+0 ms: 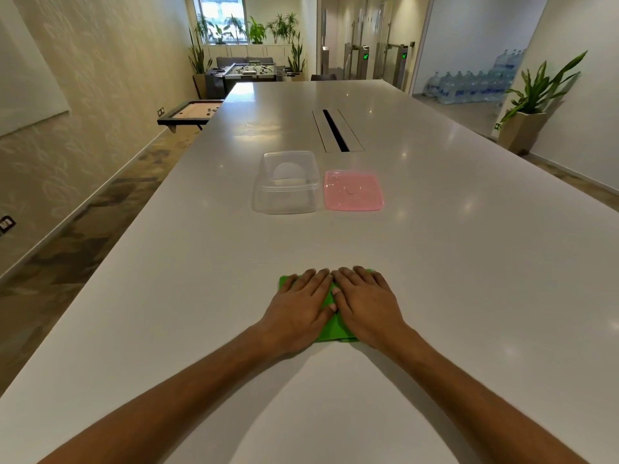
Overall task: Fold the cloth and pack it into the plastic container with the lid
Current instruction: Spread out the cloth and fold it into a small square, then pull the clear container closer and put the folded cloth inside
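Note:
A green cloth (330, 329) lies folded small on the white table (469, 262), near me. My left hand (299, 304) and my right hand (365, 301) rest flat on top of it, side by side, fingers stretched forward and touching at the middle. Most of the cloth is hidden under them. Farther away stands a clear plastic container (286, 184), uncovered. Its pink lid (353, 190) lies flat on the table just to the right of it.
A long cable slot (336, 130) runs along the table's middle beyond the container. The table's left edge drops to a carpeted floor. Potted plants, a foosball table and stacked water bottles stand far off.

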`<state>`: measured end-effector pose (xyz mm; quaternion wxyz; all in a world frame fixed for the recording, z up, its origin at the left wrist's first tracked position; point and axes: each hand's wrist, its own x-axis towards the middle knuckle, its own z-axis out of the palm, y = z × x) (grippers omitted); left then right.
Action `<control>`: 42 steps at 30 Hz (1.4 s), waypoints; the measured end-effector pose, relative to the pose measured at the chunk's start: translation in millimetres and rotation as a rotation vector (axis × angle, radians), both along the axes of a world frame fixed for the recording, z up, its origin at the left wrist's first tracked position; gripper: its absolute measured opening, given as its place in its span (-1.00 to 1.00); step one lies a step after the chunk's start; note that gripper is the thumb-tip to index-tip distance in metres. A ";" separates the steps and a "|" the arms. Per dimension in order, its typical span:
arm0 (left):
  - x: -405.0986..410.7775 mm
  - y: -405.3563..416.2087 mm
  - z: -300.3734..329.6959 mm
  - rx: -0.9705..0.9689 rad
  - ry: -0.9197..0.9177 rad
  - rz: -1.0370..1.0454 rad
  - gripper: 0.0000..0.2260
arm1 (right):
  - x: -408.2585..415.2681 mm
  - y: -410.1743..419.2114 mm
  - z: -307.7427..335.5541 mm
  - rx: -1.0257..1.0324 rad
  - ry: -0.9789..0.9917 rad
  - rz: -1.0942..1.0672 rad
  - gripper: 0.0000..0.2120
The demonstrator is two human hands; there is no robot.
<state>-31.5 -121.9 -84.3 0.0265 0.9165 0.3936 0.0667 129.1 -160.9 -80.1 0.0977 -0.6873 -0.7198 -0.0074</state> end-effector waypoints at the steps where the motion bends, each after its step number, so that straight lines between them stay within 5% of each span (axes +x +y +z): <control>1: -0.5 -1.0 -0.5 0.006 0.006 0.005 -0.45 | 0.0 -0.3 -0.9 -0.005 0.003 -0.007 -0.52; 12: -2.2 -3.0 1.2 -0.056 0.009 0.005 -0.30 | 0.3 1.1 -0.5 -0.062 0.068 -0.035 -0.48; 17: -1.3 17.1 26.2 -0.266 -0.354 0.085 -0.26 | 5.4 15.4 18.3 -0.055 0.134 -0.007 -0.45; 21: -5.2 52.4 53.0 -0.271 -0.655 0.256 -0.36 | 10.9 40.9 40.8 -0.012 0.168 0.003 -0.46; 31: -26.3 146.3 101.4 -0.636 -1.505 0.682 -0.70 | 25.6 112.0 77.9 -0.029 0.128 -0.041 -0.43; 36: -14.0 166.7 100.0 -0.658 -1.673 0.774 -0.66 | 30.5 148.5 88.4 -0.050 0.222 -0.045 -0.44; 42: 2.5 192.6 90.3 -0.620 -1.698 0.919 -0.55 | 32.0 206.2 100.6 -0.080 0.595 -0.088 -0.47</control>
